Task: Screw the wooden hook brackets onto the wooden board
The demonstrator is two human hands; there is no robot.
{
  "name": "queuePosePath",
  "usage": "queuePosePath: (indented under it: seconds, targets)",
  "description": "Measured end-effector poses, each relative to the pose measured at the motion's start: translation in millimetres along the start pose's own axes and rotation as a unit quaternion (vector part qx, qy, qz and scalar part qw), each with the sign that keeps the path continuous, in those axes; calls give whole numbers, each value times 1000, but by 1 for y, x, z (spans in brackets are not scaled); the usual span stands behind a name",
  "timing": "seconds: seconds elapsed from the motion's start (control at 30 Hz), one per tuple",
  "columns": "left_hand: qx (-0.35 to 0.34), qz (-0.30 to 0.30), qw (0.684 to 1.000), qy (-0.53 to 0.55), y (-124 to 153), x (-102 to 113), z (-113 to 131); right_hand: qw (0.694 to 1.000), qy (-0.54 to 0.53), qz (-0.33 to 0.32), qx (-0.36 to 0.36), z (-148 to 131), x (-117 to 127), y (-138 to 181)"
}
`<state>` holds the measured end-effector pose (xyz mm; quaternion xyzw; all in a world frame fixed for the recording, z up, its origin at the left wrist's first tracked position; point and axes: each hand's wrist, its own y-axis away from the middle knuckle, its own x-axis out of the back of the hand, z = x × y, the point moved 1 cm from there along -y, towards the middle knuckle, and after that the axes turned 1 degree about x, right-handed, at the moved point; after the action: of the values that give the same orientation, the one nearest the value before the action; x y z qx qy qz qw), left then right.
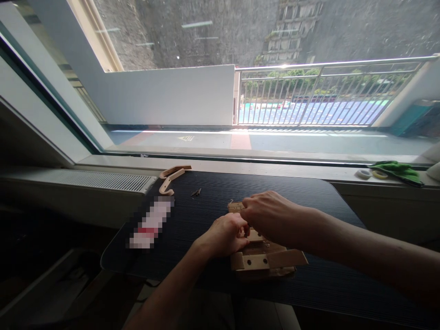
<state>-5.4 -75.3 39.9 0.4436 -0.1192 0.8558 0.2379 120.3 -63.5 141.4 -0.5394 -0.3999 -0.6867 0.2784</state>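
Head view: the left hand (228,233) and right hand (266,208) meet with curled fingers (243,241); what they grip cannot be told. Beneath them lies a wooden board (275,247); screws (196,192) lie beyond, leftward.

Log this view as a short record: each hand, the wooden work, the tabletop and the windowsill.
Left hand: fingers curled at the wooden work; grip hidden
Right hand: closely above the wooden work, meeting the left hand; fingertips hidden
Wooden work: pale strips on a browner base; near strip shows two dark round spots
Table: dark, rounded corners
Far left of table: two bent wooden pieces, small screw-like bits
Left side: pixelated item, unidentifiable
Windowsill, right: green glove-like item, two rings
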Motion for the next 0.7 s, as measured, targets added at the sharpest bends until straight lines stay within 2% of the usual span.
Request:
queuePosePath:
  seconds: [0.2,0.33,0.5,0.7]
  targets:
    - [4,-9,1000,-7,1,3,3,1000,-7,8,-9,2,0,2]
    - [10,-15,1000,-3,1,4,4,1000,-3,15,3,2,5,6]
    - [12,-14,1000,-13,0,1,2,999,-3,30,20,3,0,4]
    - [16,-8,1000,-15,1,1,3,1000,-18,16,17,3,-2,3]
